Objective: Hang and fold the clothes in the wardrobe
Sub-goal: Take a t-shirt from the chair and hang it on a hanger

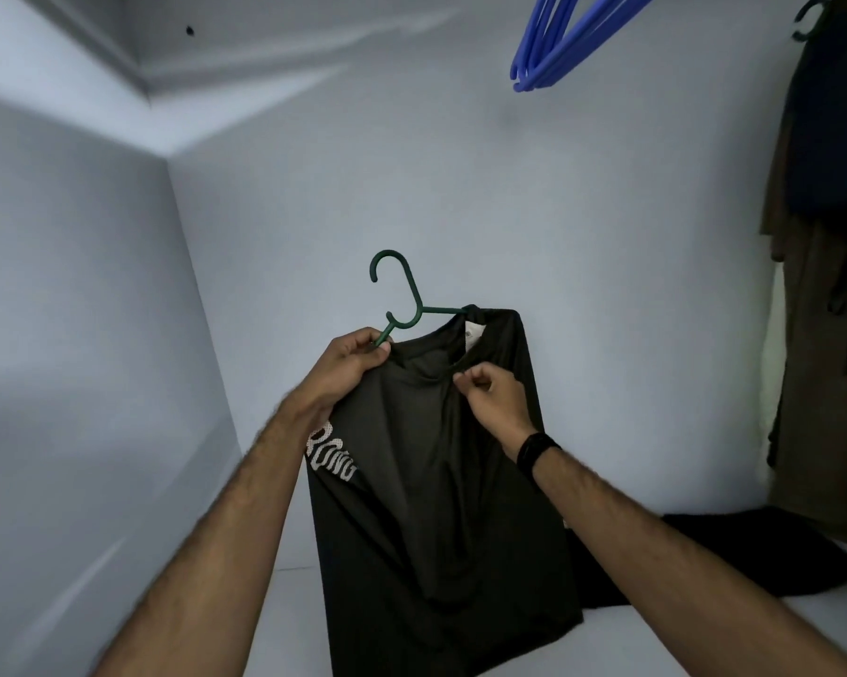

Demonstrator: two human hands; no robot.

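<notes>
A dark T-shirt (pixel 436 505) with pale lettering on one sleeve hangs in front of me inside the white wardrobe. A green plastic hanger (pixel 402 295) sticks out of its neck, hook upward, with one arm under the far shoulder. My left hand (pixel 350 366) grips the hanger's near arm together with the shirt's shoulder. My right hand (pixel 492 400) pinches the front of the collar.
Several blue hangers (pixel 553 51) hang at the top right. Dark and brown garments (pixel 822 285) hang along the right edge on a dark hanger. Another dark garment (pixel 734 559) lies on the white wardrobe floor (pixel 704 642) behind the shirt. White walls close the left and back.
</notes>
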